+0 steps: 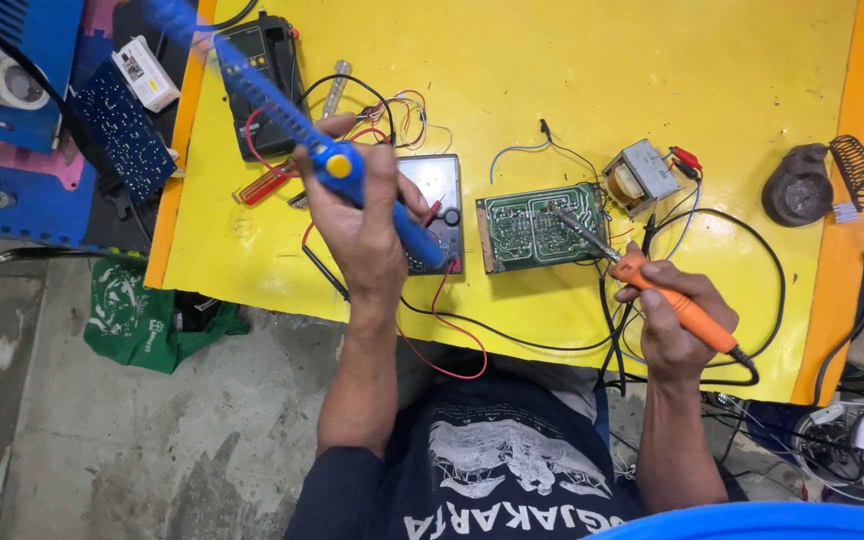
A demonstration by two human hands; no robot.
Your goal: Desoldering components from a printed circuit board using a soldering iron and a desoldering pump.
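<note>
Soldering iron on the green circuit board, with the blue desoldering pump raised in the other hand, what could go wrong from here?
1. The soldering iron in the right hand has its tip on the green circuit board; lingering could lift a trace.
2. Black and red wires cross the yellow table near the iron; the hot tip could scorch their insulation.
3. The left hand holds the blue desoldering pump raised above the meter; a slip could strike it.

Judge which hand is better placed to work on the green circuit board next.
Right. The right hand holds the orange soldering iron with its tip on the green circuit board; the left hand holds the blue desoldering pump raised, away from it.
</note>
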